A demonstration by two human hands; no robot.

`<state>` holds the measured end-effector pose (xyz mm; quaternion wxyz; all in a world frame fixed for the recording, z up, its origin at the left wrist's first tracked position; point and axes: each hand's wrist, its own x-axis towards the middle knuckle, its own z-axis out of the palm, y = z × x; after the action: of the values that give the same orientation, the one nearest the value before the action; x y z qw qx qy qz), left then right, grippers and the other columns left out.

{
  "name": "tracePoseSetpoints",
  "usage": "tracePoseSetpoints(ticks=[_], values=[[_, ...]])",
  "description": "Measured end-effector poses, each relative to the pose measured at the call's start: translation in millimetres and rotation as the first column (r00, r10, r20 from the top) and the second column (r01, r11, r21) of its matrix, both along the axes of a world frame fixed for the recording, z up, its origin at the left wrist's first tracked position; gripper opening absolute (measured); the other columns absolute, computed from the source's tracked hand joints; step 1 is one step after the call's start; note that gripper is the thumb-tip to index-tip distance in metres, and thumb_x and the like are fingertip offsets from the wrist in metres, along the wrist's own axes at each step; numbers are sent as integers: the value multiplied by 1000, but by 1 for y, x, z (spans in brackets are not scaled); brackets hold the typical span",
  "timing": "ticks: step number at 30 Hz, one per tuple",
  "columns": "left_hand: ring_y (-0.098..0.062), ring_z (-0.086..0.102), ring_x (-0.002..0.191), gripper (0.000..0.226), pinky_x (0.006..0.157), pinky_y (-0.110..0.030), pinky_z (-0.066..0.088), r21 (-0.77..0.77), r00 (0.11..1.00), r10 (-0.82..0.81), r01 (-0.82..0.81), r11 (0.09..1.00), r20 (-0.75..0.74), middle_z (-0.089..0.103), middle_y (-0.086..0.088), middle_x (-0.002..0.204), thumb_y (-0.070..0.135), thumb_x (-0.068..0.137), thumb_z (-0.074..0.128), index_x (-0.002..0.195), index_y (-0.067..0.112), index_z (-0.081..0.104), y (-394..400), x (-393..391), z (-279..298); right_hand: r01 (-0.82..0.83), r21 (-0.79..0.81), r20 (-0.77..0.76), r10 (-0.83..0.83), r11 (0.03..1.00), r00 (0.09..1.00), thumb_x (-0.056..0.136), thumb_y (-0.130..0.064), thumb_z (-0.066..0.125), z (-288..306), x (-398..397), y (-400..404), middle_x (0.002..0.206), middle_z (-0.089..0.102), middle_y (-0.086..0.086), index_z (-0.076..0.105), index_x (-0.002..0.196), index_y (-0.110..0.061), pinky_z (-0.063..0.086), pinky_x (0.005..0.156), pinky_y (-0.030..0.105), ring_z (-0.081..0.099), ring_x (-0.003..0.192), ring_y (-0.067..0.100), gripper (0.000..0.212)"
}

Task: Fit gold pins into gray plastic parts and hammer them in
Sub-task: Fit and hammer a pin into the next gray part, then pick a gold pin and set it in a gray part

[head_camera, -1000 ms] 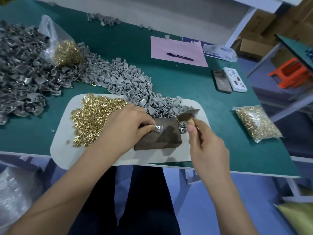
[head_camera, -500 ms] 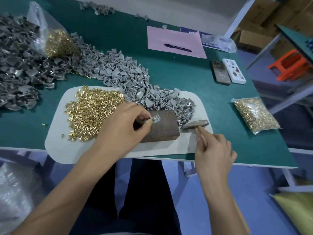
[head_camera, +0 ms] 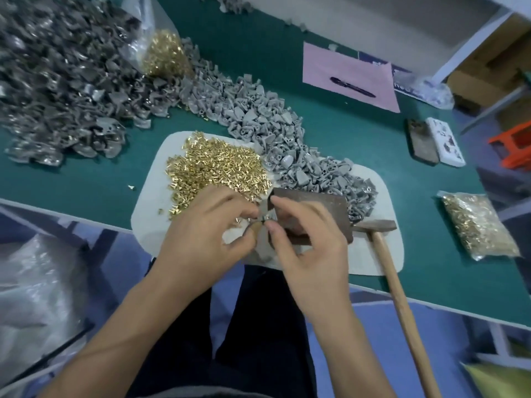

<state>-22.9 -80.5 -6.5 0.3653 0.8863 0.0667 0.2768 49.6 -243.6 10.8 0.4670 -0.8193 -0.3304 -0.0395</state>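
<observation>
Both hands are meeting right over the near-left corner of the brown block (head_camera: pixel 313 214), which is sitting on the white mat (head_camera: pixel 382 254) at the front edge of the green table (head_camera: pixel 359 145). The left hand (head_camera: pixel 201 239) is curling its fingers in and pinching a small gray plastic part (head_camera: pixel 265 216) at the fingertips, and the right hand (head_camera: pixel 310 242) is pinching at that same piece from the other side, thumb and forefinger pressed together on it; whether a pin is sitting between those fingertips is too small to tell. The hammer (head_camera: pixel 388 262) is lying free on the mat just right of the block, its head touching the block's corner and its wooden handle running off the table's near edge toward the camera. The loose heap of gold pins (head_camera: pixel 212 165) is spreading across the mat's left half, just beyond the left hand, and the pile of gray parts (head_camera: pixel 258 110) is trailing from the mat's far side back across the table to a darker, larger heap (head_camera: pixel 57 90) on the left. A clear bag of pins (head_camera: pixel 165 57) is resting in that pile, and another bag of pins (head_camera: pixel 477 225) is lying well off to the right. Farther back, a pen (head_camera: pixel 352 87) is lying on a pink sheet (head_camera: pixel 344 67), with two phones (head_camera: pixel 435 142) side by side near the right edge.
</observation>
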Motion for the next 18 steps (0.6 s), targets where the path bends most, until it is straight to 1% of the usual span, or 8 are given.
tracePoseSetpoints(ticks=[3, 4, 7, 9, 11, 13, 15, 18], values=[[-21, 58, 90, 11, 67, -44, 51, 36, 998, 59, -59, 998, 15, 63, 7, 93, 22, 85, 69, 94, 18, 73, 22, -13, -4, -132, -53, -27, 130, 990, 991, 93, -11, 74, 1, 2, 27, 102, 64, -6, 76, 109, -19, 50, 79, 29, 62, 92, 13, 18], [-20, 58, 90, 11, 66, -43, 52, 37, 997, 77, -78, 996, 18, 64, 6, 94, 21, 85, 70, 95, 17, 73, 29, -18, -6, -159, -75, -41, 156, 984, 987, 92, -11, 75, 0, 2, 36, 100, 65, -6, 77, 105, -18, 49, 78, 28, 62, 90, 12, 15], [-16, 56, 89, 10, 67, -39, 51, -1, 987, 163, -163, 987, -17, 63, 10, 95, 23, 88, 71, 97, 21, 74, 51, -36, -12, -203, -142, -24, 201, 969, 979, 89, -14, 78, -5, 1, 69, 99, 68, -7, 79, 102, -17, 52, 81, 38, 64, 97, 16, 13], [-15, 55, 88, 10, 68, -35, 50, -8, 970, 242, -242, 970, -34, 63, 12, 94, 25, 88, 70, 97, 22, 73, 64, -46, -15, -237, -153, -3, 240, 959, 971, 89, -14, 77, -8, -2, 91, 98, 70, -8, 79, 101, -17, 52, 82, 39, 64, 97, 17, 13], [-15, 55, 87, 12, 65, -30, 48, 25, 943, 330, -329, 944, -47, 62, 11, 92, 29, 89, 66, 96, 21, 72, 78, -55, -17, -271, -166, -2, 275, 948, 962, 89, -14, 77, -12, -5, 116, 97, 71, -9, 78, 100, -17, 52, 84, 38, 64, 97, 15, 11], [-16, 56, 88, 11, 64, -34, 49, 47, 914, 399, -396, 917, -71, 64, 9, 92, 26, 88, 67, 96, 20, 73, 92, -62, -19, -294, -192, -5, 298, 936, 954, 89, -15, 77, -16, -8, 139, 95, 71, -11, 77, 97, -18, 50, 84, 36, 62, 96, 13, 8], [-19, 57, 89, 13, 70, -38, 51, 46, 894, 439, -437, 899, -92, 65, 6, 94, 22, 87, 69, 99, 19, 73, 105, -68, -22, -303, -214, 3, 311, 929, 950, 89, -17, 76, -19, -9, 160, 93, 69, -13, 76, 94, -21, 48, 83, 34, 59, 96, 13, 6], [-21, 56, 92, 19, 76, -40, 50, 41, 858, 485, -486, 873, -166, 64, 7, 98, 19, 86, 68, 104, 20, 71, 121, -76, -25, -283, -250, 3, 293, 926, 956, 88, -19, 75, -22, -9, 186, 89, 68, -11, 75, 92, -22, 47, 83, 36, 58, 94, 15, 5]])
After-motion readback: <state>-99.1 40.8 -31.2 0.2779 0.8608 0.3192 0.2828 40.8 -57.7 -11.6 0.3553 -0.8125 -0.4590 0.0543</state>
